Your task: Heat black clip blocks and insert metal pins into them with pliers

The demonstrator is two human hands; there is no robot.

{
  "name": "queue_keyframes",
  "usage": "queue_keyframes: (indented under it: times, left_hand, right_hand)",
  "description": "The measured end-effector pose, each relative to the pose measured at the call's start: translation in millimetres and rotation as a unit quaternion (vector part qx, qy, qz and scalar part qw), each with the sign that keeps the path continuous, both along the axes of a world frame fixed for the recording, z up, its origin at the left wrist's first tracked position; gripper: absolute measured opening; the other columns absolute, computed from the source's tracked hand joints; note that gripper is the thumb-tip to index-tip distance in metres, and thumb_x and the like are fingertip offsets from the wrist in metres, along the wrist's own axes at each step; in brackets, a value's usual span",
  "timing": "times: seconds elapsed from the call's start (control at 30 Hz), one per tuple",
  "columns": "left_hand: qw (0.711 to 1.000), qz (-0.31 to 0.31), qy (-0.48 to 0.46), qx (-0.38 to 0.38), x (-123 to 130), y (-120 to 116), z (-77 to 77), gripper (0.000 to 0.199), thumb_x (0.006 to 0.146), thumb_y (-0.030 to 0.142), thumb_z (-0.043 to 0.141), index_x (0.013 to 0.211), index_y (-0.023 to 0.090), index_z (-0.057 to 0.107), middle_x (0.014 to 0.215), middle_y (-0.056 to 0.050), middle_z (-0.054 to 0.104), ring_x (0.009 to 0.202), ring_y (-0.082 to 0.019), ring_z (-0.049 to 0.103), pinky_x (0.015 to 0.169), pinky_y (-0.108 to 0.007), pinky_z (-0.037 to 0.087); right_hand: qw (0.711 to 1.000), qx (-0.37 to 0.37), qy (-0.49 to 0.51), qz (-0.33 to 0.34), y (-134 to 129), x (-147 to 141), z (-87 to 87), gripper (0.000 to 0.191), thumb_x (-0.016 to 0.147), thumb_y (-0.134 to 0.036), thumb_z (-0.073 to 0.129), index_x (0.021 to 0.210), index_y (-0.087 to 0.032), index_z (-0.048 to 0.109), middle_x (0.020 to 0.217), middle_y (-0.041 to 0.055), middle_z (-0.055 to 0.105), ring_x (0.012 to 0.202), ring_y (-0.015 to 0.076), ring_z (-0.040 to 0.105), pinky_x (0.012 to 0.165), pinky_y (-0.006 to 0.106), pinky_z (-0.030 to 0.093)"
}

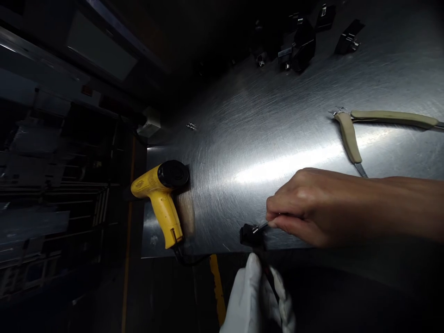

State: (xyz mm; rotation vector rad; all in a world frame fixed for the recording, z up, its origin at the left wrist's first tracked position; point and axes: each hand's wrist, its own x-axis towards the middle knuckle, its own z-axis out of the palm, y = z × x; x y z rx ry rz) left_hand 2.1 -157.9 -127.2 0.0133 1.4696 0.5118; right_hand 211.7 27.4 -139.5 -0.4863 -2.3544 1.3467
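Observation:
My bare right hand reaches in from the right, its fingers pinched on a thin metal piece. The tip of that piece touches a small black part near the lower table edge. Below the edge is my left hand in a white glove, thumb up on the left and fingers curled on the right. Between them runs a dark strip, which seems to reach up to the black part; its full shape is lost in shadow.
A yellow heat gun lies on the metal table at the left, its cord past the edge. Pliers with green handles lie open at the right. Several black parts are at the back, and small metal pins lie at back left.

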Motion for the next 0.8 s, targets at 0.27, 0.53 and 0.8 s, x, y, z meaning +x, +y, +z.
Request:
queue_keyframes:
  times: [0.27,0.53,0.8]
  left_hand:
    - [0.998,0.055,0.013,-0.006,13.6,2.6,-3.0,0.061,0.073,0.086,0.055,0.078,0.026,0.058,0.072,-0.006,0.058,0.075,-0.027,0.065,0.069,-0.042,0.053]
    - [0.996,0.075,-0.036,0.006,41.1,21.2,-18.0,0.078,0.072,0.098,0.028,0.066,0.024,0.050,0.045,0.003,0.037,0.035,-0.016,0.041,0.042,-0.033,0.040]
    - [0.995,0.100,-0.013,0.008,36.1,21.4,-16.4,0.075,0.074,0.094,0.040,0.070,0.021,0.052,0.048,0.003,0.041,0.036,-0.012,0.040,0.040,-0.027,0.035]
  right_hand:
    - [1.000,-0.002,0.015,-0.008,-6.9,-1.0,-2.5,0.019,0.099,-0.014,0.058,0.080,-0.018,0.060,0.064,-0.0063,0.054,0.052,0.0083,0.048,0.049,0.024,0.037]
    - [0.999,0.005,0.007,-0.052,-10.7,-7.5,-2.4,0.014,0.099,-0.012,0.057,0.086,-0.016,0.062,0.068,-0.0037,0.055,0.054,0.0099,0.048,0.050,0.025,0.038]
    - [0.998,-0.012,0.024,-0.063,-10.4,-6.8,-3.2,0.012,0.096,-0.011,0.056,0.091,-0.016,0.066,0.064,-0.0049,0.053,0.050,0.0095,0.044,0.046,0.025,0.034]
